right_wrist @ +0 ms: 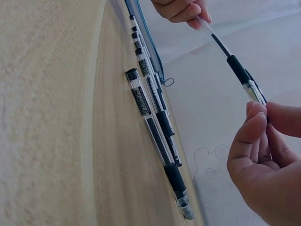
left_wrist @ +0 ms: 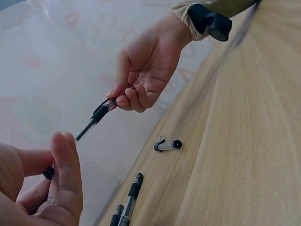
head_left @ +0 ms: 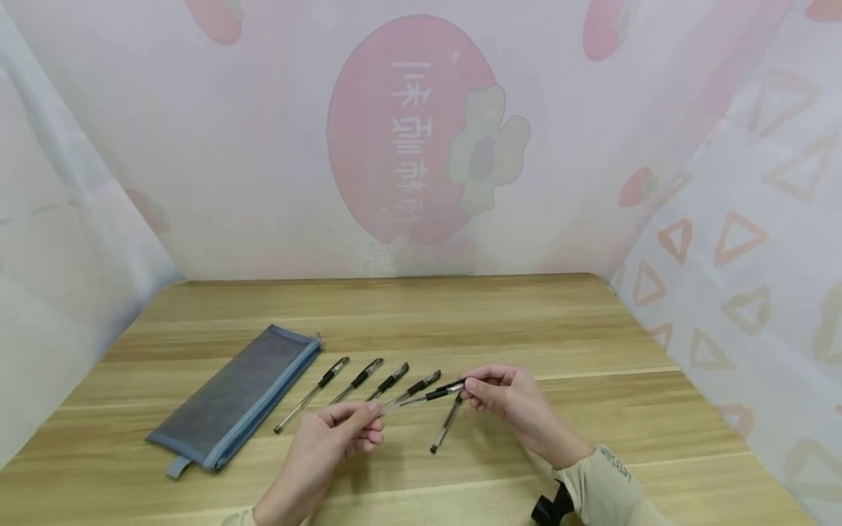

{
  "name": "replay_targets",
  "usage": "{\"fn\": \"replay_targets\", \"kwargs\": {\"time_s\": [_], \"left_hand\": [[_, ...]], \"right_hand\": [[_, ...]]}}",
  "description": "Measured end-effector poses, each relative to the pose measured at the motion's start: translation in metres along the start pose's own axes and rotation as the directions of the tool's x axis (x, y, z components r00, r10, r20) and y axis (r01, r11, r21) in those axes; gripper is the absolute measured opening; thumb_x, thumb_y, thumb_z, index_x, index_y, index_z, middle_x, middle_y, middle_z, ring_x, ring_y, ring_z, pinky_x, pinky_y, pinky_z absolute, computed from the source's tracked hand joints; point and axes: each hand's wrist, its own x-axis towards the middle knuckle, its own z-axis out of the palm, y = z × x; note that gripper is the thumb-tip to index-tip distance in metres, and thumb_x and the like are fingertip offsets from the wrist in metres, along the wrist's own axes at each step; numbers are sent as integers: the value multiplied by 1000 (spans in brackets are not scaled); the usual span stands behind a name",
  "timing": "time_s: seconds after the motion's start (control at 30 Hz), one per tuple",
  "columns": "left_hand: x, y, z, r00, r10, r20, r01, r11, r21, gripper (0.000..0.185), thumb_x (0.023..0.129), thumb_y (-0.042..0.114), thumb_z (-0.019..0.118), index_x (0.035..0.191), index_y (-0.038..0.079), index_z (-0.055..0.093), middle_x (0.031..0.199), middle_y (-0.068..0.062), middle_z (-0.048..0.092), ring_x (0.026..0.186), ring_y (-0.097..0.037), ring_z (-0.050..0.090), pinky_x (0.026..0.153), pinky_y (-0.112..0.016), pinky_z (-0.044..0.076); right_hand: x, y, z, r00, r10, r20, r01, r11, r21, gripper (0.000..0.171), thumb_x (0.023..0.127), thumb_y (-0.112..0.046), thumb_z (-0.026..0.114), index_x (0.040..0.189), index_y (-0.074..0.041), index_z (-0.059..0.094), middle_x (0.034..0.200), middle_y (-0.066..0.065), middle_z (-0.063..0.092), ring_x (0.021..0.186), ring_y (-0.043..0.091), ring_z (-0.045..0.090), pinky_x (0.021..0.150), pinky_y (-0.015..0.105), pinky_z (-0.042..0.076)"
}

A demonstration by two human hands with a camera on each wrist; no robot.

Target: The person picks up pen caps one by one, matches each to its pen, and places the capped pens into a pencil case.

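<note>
A clear gel pen with a black grip (right_wrist: pixel 238 69) is held in the air between both hands. My left hand (head_left: pixel 332 435) pinches the end of its barrel; in the left wrist view, the black end plug (left_wrist: pixel 48 173) shows beside the fingers. My right hand (head_left: pixel 516 405) pinches the capped tip between thumb and fingers. Beneath the hands, a similar capped pen (head_left: pixel 446 425) lies on the table. To the left, several more such pens lie slanted in a row, the leftmost pen (head_left: pixel 312 394) fully visible. My left hand partly hides some of them.
A grey-blue zip pencil case (head_left: pixel 230 394) lies flat at the left of the wood-grain table (head_left: pixel 526 314), its zipper side toward the pens. A patterned cloth (head_left: pixel 263 146) hangs behind and at both sides. A black camera mount (head_left: pixel 552 505) sits on the right wrist.
</note>
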Motion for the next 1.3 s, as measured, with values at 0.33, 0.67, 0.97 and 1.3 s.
{"fn": "replay_targets", "kwargs": {"time_s": [0.33,0.67,0.97,1.3], "left_hand": [[-1,0,1,999,-5,37,6,999,-34,32,93,12,70,111,-14,65,94,-22,68,79,-24,69,76,-37,58],[1,-1,2,995,1,102,2,1000,-31,35,92,12,71,115,-13,64,99,-24,68,82,-24,70,80,-38,57],[-1,-3,4,989,-5,149,9,1000,-26,38,93,11,70,120,-14,60,104,-25,68,87,-27,70,81,-37,57],[4,-11,10,981,34,192,-52,995,90,28,90,6,72,116,-6,69,93,-26,69,77,-22,68,68,-28,58]], "right_hand": [[4,2,-5,1000,26,-5,-25,1000,13,26,89,2,68,110,16,62,91,17,69,77,18,65,69,25,54],[22,-1,-32,992,72,107,-54,986,-156,24,89,-7,72,109,7,68,99,24,68,81,21,65,80,38,56],[47,-13,-48,966,72,247,21,935,-355,22,92,-8,70,110,6,70,99,29,67,85,35,66,80,49,56],[77,-31,-68,908,182,377,52,844,-534,21,91,-16,73,109,-6,75,103,28,68,93,48,61,87,56,50]]}}
